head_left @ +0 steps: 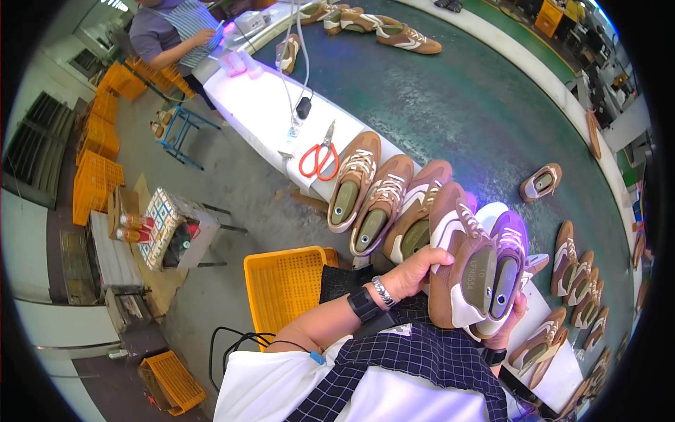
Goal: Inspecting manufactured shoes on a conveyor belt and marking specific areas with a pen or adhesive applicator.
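Side by side in front of my chest I hold a pair of brown sneakers with white trim and grey-green lasts inside. The fingers of my left hand are closed on the side of the left brown sneaker. My right hand grips the right brown sneaker low on its outer side; most of those fingers are hidden behind it. Just beyond my left hand, three similar sneakers stand in a row, the nearest to the scissors being a laced brown sneaker. Red-handled scissors lie beside that row on a white ledge.
Beyond the ledge runs a green belt carrying more sneakers, including a lone sneaker. A yellow crate sits left of my arm. At the far left are stacked orange crates, a blue stool and another person.
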A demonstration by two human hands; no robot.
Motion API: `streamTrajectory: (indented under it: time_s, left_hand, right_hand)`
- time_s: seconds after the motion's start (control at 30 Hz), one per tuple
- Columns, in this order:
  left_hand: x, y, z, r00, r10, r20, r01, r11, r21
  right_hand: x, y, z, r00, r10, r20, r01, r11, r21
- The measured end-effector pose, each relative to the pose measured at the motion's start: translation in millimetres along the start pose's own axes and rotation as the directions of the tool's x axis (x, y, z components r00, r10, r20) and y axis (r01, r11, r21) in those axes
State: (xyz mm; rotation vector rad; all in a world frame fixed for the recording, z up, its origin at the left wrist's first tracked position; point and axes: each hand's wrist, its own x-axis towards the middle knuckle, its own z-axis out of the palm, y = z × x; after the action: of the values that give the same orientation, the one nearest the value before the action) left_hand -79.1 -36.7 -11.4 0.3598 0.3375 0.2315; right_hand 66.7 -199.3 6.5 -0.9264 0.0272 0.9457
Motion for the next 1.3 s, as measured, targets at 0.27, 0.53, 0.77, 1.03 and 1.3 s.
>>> streamTrajectory:
  time_s: [0.27, 0.53, 0.77, 1.03, 1.3]
  left_hand:
    - [-19, 47, -25, 0.984, 0.109, -0.141, -0.109, 0.994, 0.005]
    - [-32, 77, -38, 0.906, 0.352, -0.234, -0.351, 0.935, 0.047]
    - [-21, 72, -48, 0.916, 0.35, -0.199, -0.357, 0.934, 0.0]
    - [-31, 110, -69, 0.892, 0.316, -0.324, -0.235, 0.935, 0.266]
    - [-40, 170, -61, 0.812, 0.288, -0.508, 0.484, 0.153, 0.861]
  right_hand:
    - [-10, -13, -14, 0.994, -0.032, 0.103, 0.025, 0.998, 0.063]
    - [-13, -17, -27, 0.998, -0.055, 0.027, 0.052, 0.991, 0.125]
    - [-5, -14, -48, 0.995, -0.039, -0.097, 0.052, 0.99, 0.133]
    - [-9, -19, -76, 0.99, -0.022, -0.138, 0.047, 0.982, 0.182]
    - [-10, -23, -69, 0.992, -0.015, -0.128, 0.04, 0.981, 0.19]
